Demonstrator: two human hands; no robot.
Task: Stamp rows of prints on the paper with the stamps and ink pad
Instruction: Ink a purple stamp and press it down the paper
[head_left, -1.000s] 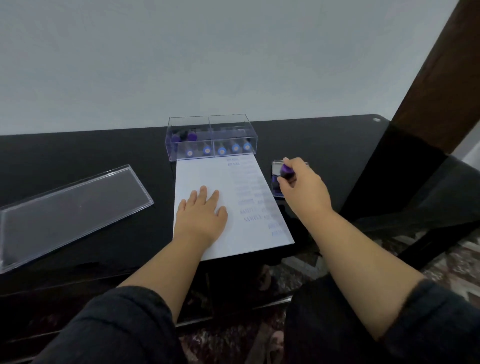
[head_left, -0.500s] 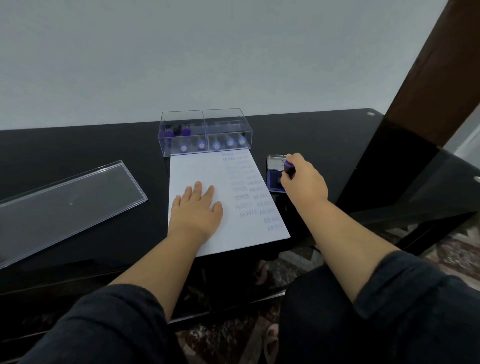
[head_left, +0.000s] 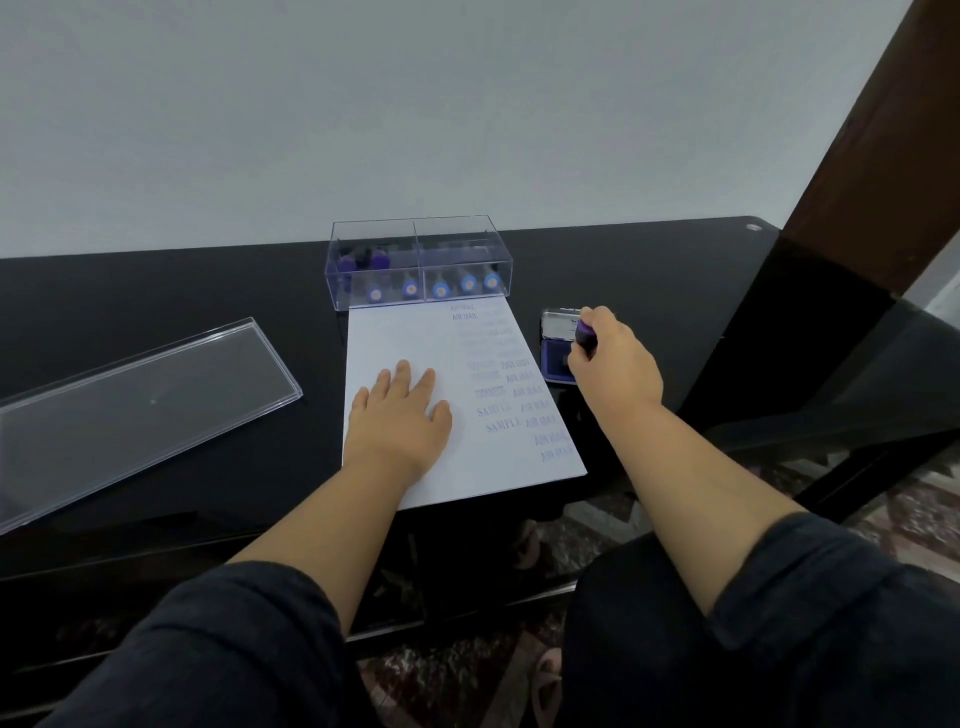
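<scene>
Left hand (head_left: 400, 421) flat on the paper (head_left: 415, 353), palm down, fingers straight and slightly spread, pinning the sheet near its left-centre. It grasps nothing.

Right hand (head_left: 615, 364) is curled round a purple stamp (head_left: 586, 335), pinched between thumb and fingers, the knob end showing at the top of the fist. Stamp sits over the ink pad (head_left: 553, 361); the hand hides the stamp face, so can't tell if it touches the blue pad surface.

Ink pad is open, lid (head_left: 558, 325) hinged up on the far side, blue pad on the near side. It lies on the black table (head_left: 182, 280) just right of the paper, not touching it.

Paper is white, lying lengthwise away from the person, near edge roughly at the table's near edge. Blue prints run in two rough columns down its right side: "AIR MAIL" legible at the far end and repeated down the right edge, "SAMPLE" twice in the inner column, the others too faint or blurred to read. Left half of the sheet is unprinted.

Clear plastic stamp box (head_left: 418, 260) touches the paper's far edge, two compartments, with more purple stamps (head_left: 439, 288) lying along its near wall and a few upright far left. Its clear lid (head_left: 135, 400) lies flat on the table, well left of the paper.
</scene>
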